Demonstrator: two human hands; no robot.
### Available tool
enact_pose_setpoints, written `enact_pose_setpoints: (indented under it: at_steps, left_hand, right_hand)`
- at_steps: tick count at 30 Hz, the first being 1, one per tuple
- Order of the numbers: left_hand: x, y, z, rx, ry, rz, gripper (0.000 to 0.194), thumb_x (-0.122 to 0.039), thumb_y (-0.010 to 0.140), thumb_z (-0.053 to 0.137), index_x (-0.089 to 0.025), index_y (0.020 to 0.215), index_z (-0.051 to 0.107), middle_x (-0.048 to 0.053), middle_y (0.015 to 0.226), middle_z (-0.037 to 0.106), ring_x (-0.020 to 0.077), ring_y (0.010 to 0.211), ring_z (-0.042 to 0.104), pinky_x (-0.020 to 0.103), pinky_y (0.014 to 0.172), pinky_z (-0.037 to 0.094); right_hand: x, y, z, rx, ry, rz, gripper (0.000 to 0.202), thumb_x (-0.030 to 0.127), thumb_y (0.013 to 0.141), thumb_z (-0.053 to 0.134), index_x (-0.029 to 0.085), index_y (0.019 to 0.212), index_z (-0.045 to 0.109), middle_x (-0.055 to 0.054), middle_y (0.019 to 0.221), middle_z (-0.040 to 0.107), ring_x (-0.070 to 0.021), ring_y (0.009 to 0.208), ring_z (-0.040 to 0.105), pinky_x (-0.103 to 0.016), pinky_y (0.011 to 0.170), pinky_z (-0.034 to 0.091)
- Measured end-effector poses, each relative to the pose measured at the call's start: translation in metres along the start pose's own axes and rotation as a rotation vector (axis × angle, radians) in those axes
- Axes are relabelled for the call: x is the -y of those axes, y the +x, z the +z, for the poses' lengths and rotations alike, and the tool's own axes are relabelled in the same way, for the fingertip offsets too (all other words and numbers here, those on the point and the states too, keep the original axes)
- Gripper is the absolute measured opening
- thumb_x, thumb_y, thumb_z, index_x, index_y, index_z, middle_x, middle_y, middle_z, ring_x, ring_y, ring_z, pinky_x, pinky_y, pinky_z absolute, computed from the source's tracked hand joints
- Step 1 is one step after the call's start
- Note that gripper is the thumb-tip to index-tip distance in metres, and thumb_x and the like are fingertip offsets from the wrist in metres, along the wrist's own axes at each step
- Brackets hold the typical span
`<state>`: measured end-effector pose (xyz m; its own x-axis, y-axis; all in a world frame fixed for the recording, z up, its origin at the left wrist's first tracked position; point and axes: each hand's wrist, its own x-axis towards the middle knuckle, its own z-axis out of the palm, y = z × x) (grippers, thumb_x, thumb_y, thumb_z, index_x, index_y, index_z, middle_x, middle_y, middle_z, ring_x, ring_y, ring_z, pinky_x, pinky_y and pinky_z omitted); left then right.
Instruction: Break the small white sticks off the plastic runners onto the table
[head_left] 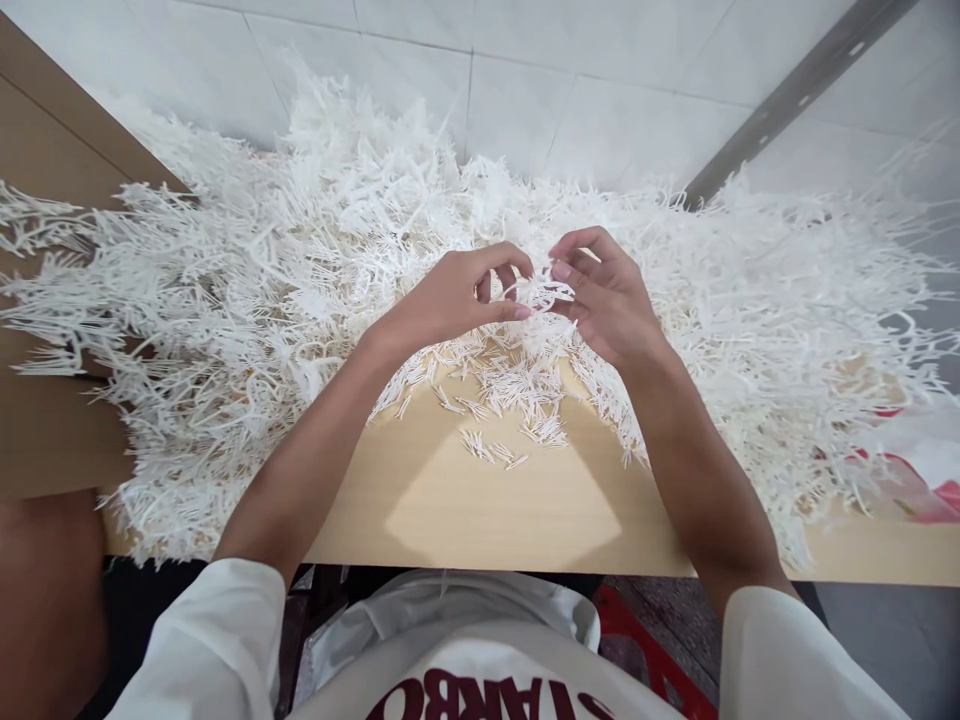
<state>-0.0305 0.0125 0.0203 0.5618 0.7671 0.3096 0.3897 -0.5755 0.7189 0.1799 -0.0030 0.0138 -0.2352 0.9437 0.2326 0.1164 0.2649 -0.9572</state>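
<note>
Pale table (495,510) heaped with white strands (247,270); left fingers (506,256), right fingers (589,240) curled, pinching small cluster (547,291).

Pale tiles (525,110) with thin grey joints span the far side, crossed at the upper right by a slanting grey metal post (787,95) with slots. A brown panel (67,130) stands at the upper left. A clear plastic bag (911,455) with red markings lies by the right edge; below the tabletop (502,510), something red (652,650) shows above dark flooring (671,615).
</note>
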Motion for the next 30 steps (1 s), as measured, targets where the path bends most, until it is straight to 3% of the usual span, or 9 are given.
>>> enact_pose_setpoints:
  at_steps: [3,7,10,14,17,20,23,26,30]
  left_hand:
    - [0.002,0.001,0.005,-0.006,0.003,-0.015,0.033,-0.040,0.076,0.071,-0.024,0.103,0.060,-0.002,0.081,0.062,0.0045,0.057,0.049,0.020,0.053,0.038]
    - [0.004,0.005,0.014,-0.190,-0.026,-0.030,0.022,-0.040,0.081,0.064,-0.022,0.092,0.059,-0.001,0.078,0.060,0.0056,0.061,0.051,0.019,0.052,0.039]
    - [0.009,0.008,0.016,-0.349,-0.048,-0.022,0.020,-0.041,0.087,0.057,-0.021,0.089,0.057,0.001,0.083,0.061,0.0077,0.072,0.057,0.018,0.055,0.042]
    - [0.015,0.009,0.005,-0.446,-0.030,-0.023,0.015,-0.037,0.091,0.052,-0.023,0.094,0.057,0.001,0.084,0.064,0.0089,0.075,0.061,0.019,0.056,0.043]
    - [0.019,0.006,-0.006,-0.425,0.040,-0.034,0.014,-0.030,0.091,0.048,-0.024,0.095,0.060,0.001,0.080,0.065,0.0097,0.073,0.061,0.021,0.061,0.046]
    - [0.021,0.003,-0.014,-0.339,0.191,-0.057,0.024,-0.021,0.090,0.041,-0.022,0.089,0.065,0.002,0.082,0.067,0.0113,0.075,0.061,0.027,0.073,0.048]
    - [0.022,0.000,-0.020,-0.258,0.297,-0.092,0.028,-0.019,0.088,0.039,-0.021,0.088,0.067,0.003,0.085,0.068,0.0133,0.075,0.060,0.030,0.077,0.048]
    - [0.023,-0.002,-0.026,-0.154,0.355,-0.148,0.024,-0.019,0.084,0.042,-0.020,0.083,0.066,0.003,0.080,0.068,0.0150,0.074,0.059,0.031,0.076,0.047]
    - [0.029,-0.004,-0.035,-0.190,0.376,-0.257,0.021,-0.019,0.081,0.045,-0.019,0.079,0.066,0.003,0.069,0.065,0.0149,0.068,0.056,0.031,0.072,0.046]
  right_hand:
    - [-0.002,0.001,0.001,-0.010,-0.033,-0.007,0.036,0.062,0.083,0.054,0.032,0.102,0.054,0.000,0.089,0.058,-0.0137,0.084,0.061,-0.027,0.064,0.055]
    - [-0.003,0.000,0.006,0.057,-0.062,0.010,0.054,0.074,0.082,0.039,0.032,0.113,0.052,-0.002,0.095,0.059,-0.0147,0.082,0.063,-0.028,0.061,0.055]
    - [-0.003,-0.002,0.009,0.106,-0.106,0.019,0.061,0.069,0.074,0.059,0.034,0.123,0.047,-0.001,0.095,0.059,-0.0128,0.075,0.062,-0.027,0.056,0.054]
    - [-0.009,0.001,0.003,-0.028,-0.127,-0.009,0.054,0.057,0.070,0.072,0.032,0.114,0.052,0.002,0.086,0.060,-0.0095,0.065,0.057,-0.024,0.051,0.051]
    - [-0.013,0.006,-0.011,-0.119,-0.151,-0.013,0.036,0.050,0.070,0.075,0.026,0.092,0.058,0.001,0.092,0.063,-0.0069,0.060,0.056,-0.024,0.051,0.049]
    - [-0.014,0.009,-0.023,-0.174,-0.146,-0.006,0.028,0.046,0.075,0.072,0.023,0.088,0.061,0.002,0.078,0.063,-0.0057,0.053,0.054,-0.023,0.049,0.047]
    - [-0.009,0.008,-0.025,-0.114,-0.119,0.021,0.031,0.051,0.082,0.063,0.022,0.091,0.063,0.003,0.065,0.062,-0.0067,0.051,0.055,-0.023,0.047,0.046]
    - [-0.004,0.005,-0.021,-0.054,-0.167,0.001,0.036,0.056,0.084,0.056,0.020,0.083,0.063,0.001,0.064,0.063,-0.0075,0.051,0.057,-0.023,0.049,0.046]
    - [-0.009,0.007,-0.020,-0.290,-0.293,-0.105,0.037,0.056,0.086,0.054,0.021,0.075,0.061,0.003,0.056,0.058,-0.0069,0.047,0.052,-0.024,0.050,0.046]
